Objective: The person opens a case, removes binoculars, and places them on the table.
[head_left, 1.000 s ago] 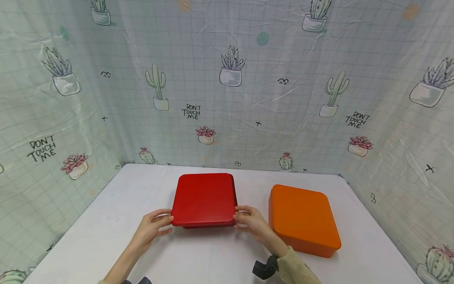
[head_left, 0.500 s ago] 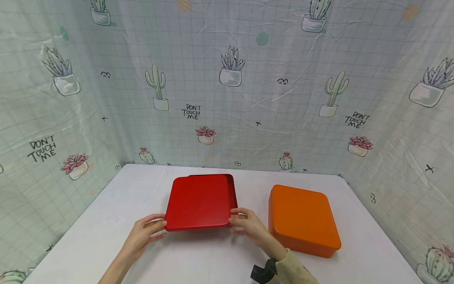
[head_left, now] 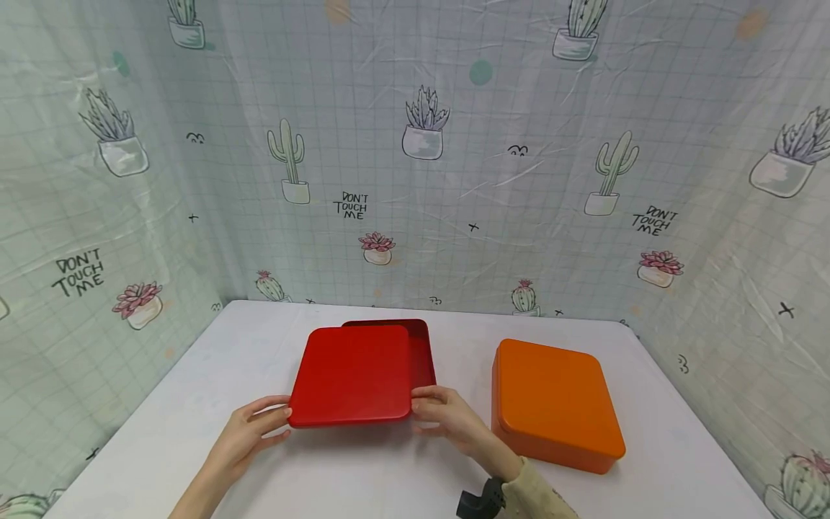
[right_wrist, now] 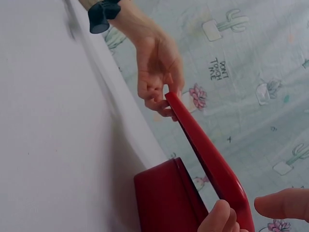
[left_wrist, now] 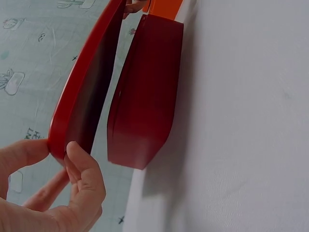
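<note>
A square red lid [head_left: 353, 375] is raised above the red box [head_left: 421, 353] and shifted toward the near left. My left hand [head_left: 243, 436] pinches the lid's near left corner between thumb and fingers, plain in the left wrist view. At the near right corner, my right hand [head_left: 450, 422] holds the lid's edge, its thumb below and a finger above in the right wrist view. A gap shows between lid and box [left_wrist: 145, 92] in both wrist views. The lid covers most of the box from above, so the inside is mostly hidden.
To the right, close to my right forearm, stands an orange square box [head_left: 551, 404] with its top on. The white table [head_left: 454, 490] ends at a cactus-print curtain [head_left: 480, 180] behind and at both sides.
Both hands have carried the lid left and toward me, off its place over the red box. The box's far and right parts now show. The orange box has stayed put.
</note>
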The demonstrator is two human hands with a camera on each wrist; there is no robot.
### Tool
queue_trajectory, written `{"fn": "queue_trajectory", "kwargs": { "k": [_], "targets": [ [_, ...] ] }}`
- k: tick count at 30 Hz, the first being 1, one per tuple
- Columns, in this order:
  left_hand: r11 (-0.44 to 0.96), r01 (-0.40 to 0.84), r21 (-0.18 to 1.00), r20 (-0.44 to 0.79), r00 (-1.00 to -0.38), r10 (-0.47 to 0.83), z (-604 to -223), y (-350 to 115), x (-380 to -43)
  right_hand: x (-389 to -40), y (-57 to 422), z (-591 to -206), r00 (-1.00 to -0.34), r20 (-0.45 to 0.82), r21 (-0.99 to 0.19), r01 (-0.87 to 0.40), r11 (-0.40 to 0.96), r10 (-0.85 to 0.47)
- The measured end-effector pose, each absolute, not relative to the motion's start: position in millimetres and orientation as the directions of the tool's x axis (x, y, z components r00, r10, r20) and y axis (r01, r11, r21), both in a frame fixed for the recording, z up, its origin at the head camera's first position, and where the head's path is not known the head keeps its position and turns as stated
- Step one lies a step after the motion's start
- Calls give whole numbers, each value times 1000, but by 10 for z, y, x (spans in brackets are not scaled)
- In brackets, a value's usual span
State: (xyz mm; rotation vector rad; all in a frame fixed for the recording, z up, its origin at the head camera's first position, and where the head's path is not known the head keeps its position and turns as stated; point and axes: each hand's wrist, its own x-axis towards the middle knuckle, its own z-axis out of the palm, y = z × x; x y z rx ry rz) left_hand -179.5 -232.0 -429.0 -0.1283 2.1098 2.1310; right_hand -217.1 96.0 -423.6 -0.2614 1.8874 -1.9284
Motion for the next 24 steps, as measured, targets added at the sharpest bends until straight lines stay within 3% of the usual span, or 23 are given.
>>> {"fn": "queue_trajectory", "kwargs": {
  "k": [9,24],
  "targets": [
    [-11,-176,984,-175,-983,59,-4278,-2498,-1755,-2108,858,-4211,-862,-168,-982,189,4,-479],
    [-168,-181,969,-146,-968,204,-4341,-2830,-1753,-2095,703,-4143,-802,-181,-969,245,-37,-570]
  ]
}}
